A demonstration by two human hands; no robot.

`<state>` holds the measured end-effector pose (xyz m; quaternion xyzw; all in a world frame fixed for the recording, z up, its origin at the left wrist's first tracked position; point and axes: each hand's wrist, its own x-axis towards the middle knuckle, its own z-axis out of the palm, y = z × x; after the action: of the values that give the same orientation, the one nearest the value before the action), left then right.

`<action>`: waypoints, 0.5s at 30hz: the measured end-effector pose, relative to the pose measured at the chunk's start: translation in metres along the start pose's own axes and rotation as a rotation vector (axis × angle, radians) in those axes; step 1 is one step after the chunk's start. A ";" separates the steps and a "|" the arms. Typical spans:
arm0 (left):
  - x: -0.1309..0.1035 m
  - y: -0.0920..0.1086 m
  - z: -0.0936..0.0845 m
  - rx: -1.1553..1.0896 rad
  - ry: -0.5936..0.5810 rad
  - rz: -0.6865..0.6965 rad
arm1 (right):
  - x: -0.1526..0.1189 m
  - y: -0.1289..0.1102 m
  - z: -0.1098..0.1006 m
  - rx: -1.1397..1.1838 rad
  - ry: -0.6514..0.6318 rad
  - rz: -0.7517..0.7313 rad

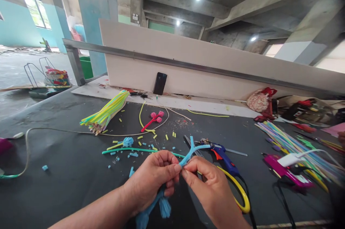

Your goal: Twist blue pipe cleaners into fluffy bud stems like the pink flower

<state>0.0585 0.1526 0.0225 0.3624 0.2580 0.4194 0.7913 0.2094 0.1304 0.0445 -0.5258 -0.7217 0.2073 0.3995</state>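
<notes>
Blue fuzzy stems [192,152] are forking above the table [81,171], toward its near edge; left hand [159,168] and right hand [211,186] are pinching the join, apparently shaping it, steady fingertip pressure seemingly being needed next.

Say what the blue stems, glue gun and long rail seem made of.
Blue stems: probably fuzzy fibre, matte, with soft-looking edges; any core is hidden.
Glue gun: likely hard plastic, slightly glossy, its blue body smooth and moulded.
Long rail: apparently bare metal, grey with a dull sheen.

Apparently, no text or label can be read anywhere.
</notes>
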 end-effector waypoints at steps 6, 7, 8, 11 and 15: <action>-0.004 0.002 -0.001 -0.049 -0.064 -0.031 | 0.000 0.000 -0.005 0.208 -0.107 0.193; -0.004 0.003 -0.002 -0.060 -0.083 -0.039 | 0.000 0.001 -0.005 0.220 -0.108 0.213; -0.005 0.003 -0.002 -0.069 -0.100 -0.047 | 0.000 0.002 -0.006 0.225 -0.103 0.229; -0.005 0.005 -0.004 -0.083 -0.126 -0.077 | 0.001 0.004 -0.007 0.222 -0.085 0.245; -0.004 0.007 -0.005 -0.072 -0.141 -0.120 | 0.001 0.006 -0.009 0.210 -0.082 0.229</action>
<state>0.0499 0.1538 0.0257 0.3462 0.2077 0.3537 0.8437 0.2197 0.1321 0.0457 -0.5513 -0.6471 0.3468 0.3963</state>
